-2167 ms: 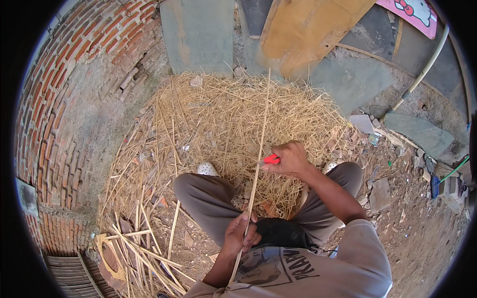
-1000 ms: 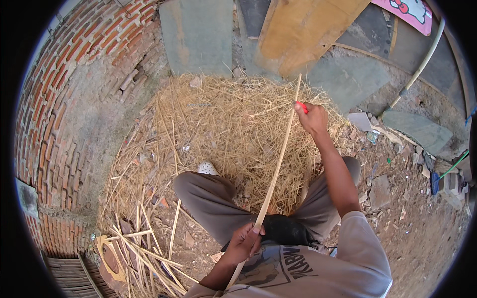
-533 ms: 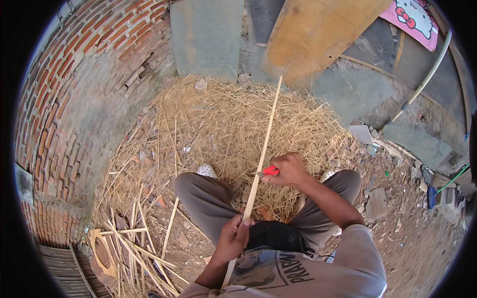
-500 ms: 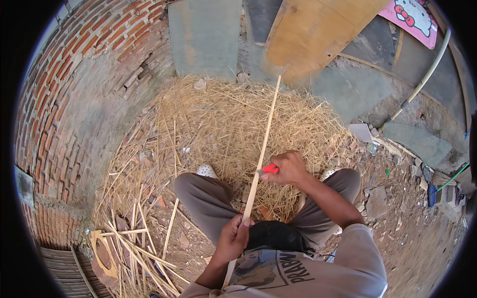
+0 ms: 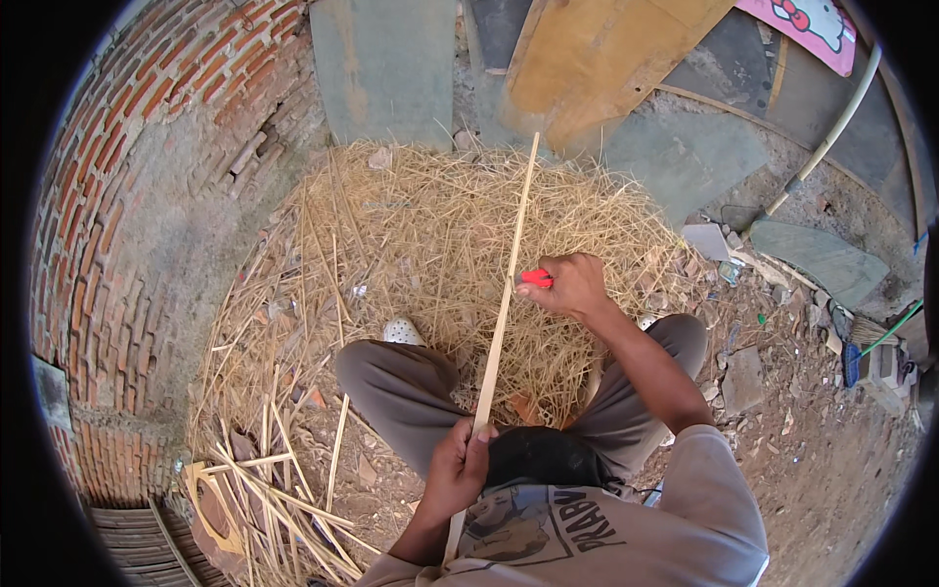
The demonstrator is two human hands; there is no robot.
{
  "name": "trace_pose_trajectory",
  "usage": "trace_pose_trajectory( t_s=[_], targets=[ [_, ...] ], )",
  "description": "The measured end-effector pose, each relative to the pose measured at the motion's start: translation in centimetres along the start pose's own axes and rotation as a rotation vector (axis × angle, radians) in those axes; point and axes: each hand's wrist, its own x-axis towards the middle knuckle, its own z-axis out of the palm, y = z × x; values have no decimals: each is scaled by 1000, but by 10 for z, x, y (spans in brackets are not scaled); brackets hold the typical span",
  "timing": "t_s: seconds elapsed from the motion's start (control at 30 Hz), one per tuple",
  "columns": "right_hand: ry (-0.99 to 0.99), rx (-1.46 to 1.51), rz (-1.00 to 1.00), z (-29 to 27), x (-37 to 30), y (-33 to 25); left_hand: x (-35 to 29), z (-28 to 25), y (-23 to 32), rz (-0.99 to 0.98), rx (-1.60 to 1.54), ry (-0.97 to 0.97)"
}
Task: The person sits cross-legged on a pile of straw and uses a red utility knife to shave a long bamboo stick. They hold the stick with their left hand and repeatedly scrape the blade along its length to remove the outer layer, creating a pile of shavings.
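A long pale bamboo strip (image 5: pixel 500 342) slants up from beside my waist, its far tip over the straw. My left hand (image 5: pixel 457 466) is closed round its lower part, thumb along the top. My right hand (image 5: pixel 574 286) grips a red-handled knife (image 5: pixel 535 279), knuckles up, to the right of the strip. The short dark blade end meets the strip's right edge about midway along its length; the fingers hide part of the handle. My bent legs (image 5: pixel 401 391) lie on either side of the strip.
Straw-like shavings (image 5: pixel 421 235) cover the ground ahead. Several cut strips (image 5: pixel 279 499) are piled at lower left, beside a brick wall (image 5: pixel 117 264). Boards (image 5: pixel 381 78) lean at the back. Rubble (image 5: pixel 743 382) and a blue brush (image 5: pixel 851 365) lie to the right.
My right hand and the knife have slid a little farther up the strip, away from my body. The left hand keeps its hold near the lower part. The whole view has shifted slightly.
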Motion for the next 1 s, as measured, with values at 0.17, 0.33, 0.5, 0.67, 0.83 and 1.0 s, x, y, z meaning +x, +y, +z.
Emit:
trace_pose_trajectory(
  t_s=[0.17,0.33,0.5,0.67,0.83,1.0],
  targets=[
    [-38,87,-166,4,-22,-31,-2,-3,-11,4,-7,15],
    [-7,-22,-26,5,-5,3,-5,-2,-4,-4,100,-18],
    [-31,44,379,2,22,47,-6,0,1,49,127,-99],
    [61,67,360,-23,23,47,-24,-1,-3,-23,-8,-106],
    [-19,186,-132,-14,-28,-29,-9,4,4,21,-2,3],
    [-135,130,-201,-28,-31,-40,-3,5,9,53,89,39]
  ],
)
